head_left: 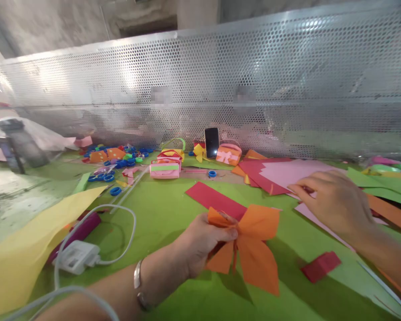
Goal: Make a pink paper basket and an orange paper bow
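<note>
My left hand [200, 243] pinches an orange paper bow [259, 256] at its gathered middle, thumb on top. Its loops and tails spread out to the right of the thumb, above the green work surface. Behind the bow lies a red paper strip [214, 198], partly covered by it. My right hand [334, 203] is over the pink paper sheets [287, 171] at the right, with thumb and fingers curled together; whether anything small is between them is hidden. A small folded red paper piece [321, 266] lies below that hand.
Small paper bags [165, 168] and a phone [211, 142] stand along the perforated metal panel [200, 80]. Blue rings [115, 191] and scissors are scattered back left. A white charger [78, 257] with its cable and yellow paper [26, 245] lie at left, green sheets [384, 187] at right.
</note>
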Tool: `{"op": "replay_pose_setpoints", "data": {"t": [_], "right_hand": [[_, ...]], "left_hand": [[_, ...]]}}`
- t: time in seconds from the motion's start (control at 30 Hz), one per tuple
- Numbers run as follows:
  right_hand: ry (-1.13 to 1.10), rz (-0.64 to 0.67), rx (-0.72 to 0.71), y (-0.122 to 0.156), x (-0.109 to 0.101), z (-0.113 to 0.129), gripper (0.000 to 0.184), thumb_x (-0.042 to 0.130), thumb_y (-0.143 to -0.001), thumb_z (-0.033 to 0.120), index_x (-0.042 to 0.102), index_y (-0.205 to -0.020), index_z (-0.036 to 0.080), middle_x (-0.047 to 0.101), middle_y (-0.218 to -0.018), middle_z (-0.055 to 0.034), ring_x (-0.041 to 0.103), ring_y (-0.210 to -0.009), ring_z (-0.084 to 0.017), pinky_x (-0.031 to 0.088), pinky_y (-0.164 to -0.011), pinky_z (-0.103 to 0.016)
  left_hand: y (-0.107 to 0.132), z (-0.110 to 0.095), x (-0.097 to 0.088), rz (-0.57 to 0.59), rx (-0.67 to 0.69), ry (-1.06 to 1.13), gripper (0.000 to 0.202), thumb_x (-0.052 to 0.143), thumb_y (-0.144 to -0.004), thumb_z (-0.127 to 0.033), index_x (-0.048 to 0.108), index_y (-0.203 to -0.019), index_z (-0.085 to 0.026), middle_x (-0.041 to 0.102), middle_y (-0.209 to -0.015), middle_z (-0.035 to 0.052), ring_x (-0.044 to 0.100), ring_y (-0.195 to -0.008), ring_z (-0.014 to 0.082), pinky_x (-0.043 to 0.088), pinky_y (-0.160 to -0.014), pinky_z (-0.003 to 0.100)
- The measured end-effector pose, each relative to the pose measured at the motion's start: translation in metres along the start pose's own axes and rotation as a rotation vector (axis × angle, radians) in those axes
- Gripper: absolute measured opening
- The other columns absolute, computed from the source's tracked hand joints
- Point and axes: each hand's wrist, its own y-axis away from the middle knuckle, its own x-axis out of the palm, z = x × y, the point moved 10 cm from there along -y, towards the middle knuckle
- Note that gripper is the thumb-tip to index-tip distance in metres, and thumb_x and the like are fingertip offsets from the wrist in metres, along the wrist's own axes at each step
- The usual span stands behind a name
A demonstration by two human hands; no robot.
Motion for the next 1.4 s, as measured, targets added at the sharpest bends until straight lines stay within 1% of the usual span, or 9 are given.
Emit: {"op": "replay_pose_setpoints", "data": {"t": [0.2,0.33,0.43,0.57,0.67,0.87,1.13,1.27,1.4], "right_hand": [[-0.251,0.148,0.176,-0.006,-0.001,0.002,0.034,0.058,-0.084,0.052,0.069,-0.09,0.021,0.072,-0.086,-0.0117,0.067,-0.078,-0.027,0.051,-0.068,-0.042],[-0.583,0.506,0.288,0.034,0.036,0.053,0.046,0.051,-0.089,0.061,0.071,-0.1,0.021,0.076,-0.081,-0.0082,0.071,-0.064,-0.021,0.057,-0.051,-0.032],[-1.034,0.722,0.506,0.075,0.066,0.094,0.04,0.063,-0.084,0.056,0.07,-0.106,0.023,0.076,-0.09,-0.0076,0.072,-0.075,-0.022,0.061,-0.07,-0.037],[-1.026,0.473,0.488,0.075,0.057,0.086,0.02,0.071,-0.081,0.043,0.072,-0.086,0.024,0.076,-0.092,-0.0061,0.072,-0.086,-0.025,0.059,-0.076,-0.036],[-0.919,0.248,0.201,0.054,0.022,0.074,0.015,0.07,-0.082,0.041,0.071,-0.086,0.027,0.074,-0.101,-0.006,0.069,-0.095,-0.026,0.057,-0.08,-0.037],[-0.76,0.143,-0.222,0.043,-0.019,0.086,0.025,0.054,-0.094,0.047,0.067,-0.108,0.031,0.073,-0.102,-0.0064,0.067,-0.099,-0.027,0.055,-0.085,-0.043],[-0.79,0.131,0.391,0.051,0.012,0.035,0.014,0.076,-0.075,0.038,0.072,-0.077,0.025,0.074,-0.083,-0.0047,0.069,-0.078,-0.022,0.057,-0.068,-0.033],[-0.816,0.235,0.586,0.057,0.033,0.021,0.025,0.074,-0.074,0.047,0.072,-0.078,0.022,0.068,-0.067,-0.0023,0.063,-0.057,-0.018,0.05,-0.046,-0.028],[-0.901,0.397,0.665,0.064,0.052,0.021,0.025,0.071,-0.073,0.046,0.07,-0.071,0.021,0.068,-0.063,-0.0025,0.064,-0.056,-0.02,0.054,-0.051,-0.034]], "left_hand": [[0.0,0.001,0.0,0.028,-0.024,0.074,0.031,0.074,-0.05,-0.006,0.072,-0.081,-0.011,0.075,-0.083,0.0094,0.07,-0.081,0.026,0.055,-0.078,0.037],[-0.001,-0.004,0.002,0.032,0.061,0.01,0.023,0.071,-0.055,-0.009,0.071,-0.078,-0.011,0.074,-0.077,0.0079,0.07,-0.077,0.0237,0.054,-0.079,0.034],[0.003,-0.014,0.009,0.052,0.207,-0.152,0.024,0.065,-0.06,-0.007,0.069,-0.083,-0.013,0.074,-0.079,0.0051,0.07,-0.081,0.0226,0.053,-0.083,0.033],[0.018,-0.033,0.021,0.088,0.482,-0.457,0.038,0.057,-0.06,0.001,0.06,-0.091,-0.02,0.072,-0.086,0.002,0.068,-0.084,0.0205,0.053,-0.08,0.031],[0.027,-0.044,0.025,0.11,0.609,-0.608,0.053,0.055,-0.055,0.008,0.06,-0.1,-0.02,0.071,-0.103,0.006,0.064,-0.101,0.024,0.047,-0.094,0.035],[0.014,-0.061,0.003,-0.057,0.575,-0.576,0.046,0.047,-0.065,0.006,0.065,-0.1,-0.017,0.072,-0.104,0.0093,0.064,-0.1,0.022,0.047,-0.089,0.036],[0.001,-0.028,0.002,0.019,0.156,-0.321,0.009,0.066,-0.075,-0.018,0.068,-0.081,-0.013,0.07,-0.075,0.0021,0.056,-0.055,0.0077,0.038,-0.055,0.022],[0.003,-0.034,-0.005,-0.043,0.163,-0.412,0.014,0.063,-0.081,-0.025,0.069,-0.081,-0.012,0.066,-0.062,-0.001,0.036,-0.039,0.0029,0.023,-0.044,0.02],[0.038,-0.037,0.033,0.459,0.128,-0.632,0.02,0.074,-0.072,-0.032,0.075,-0.085,-0.017,0.065,-0.054,-0.0002,0.044,-0.04,0.0082,0.029,-0.044,0.021]]}}
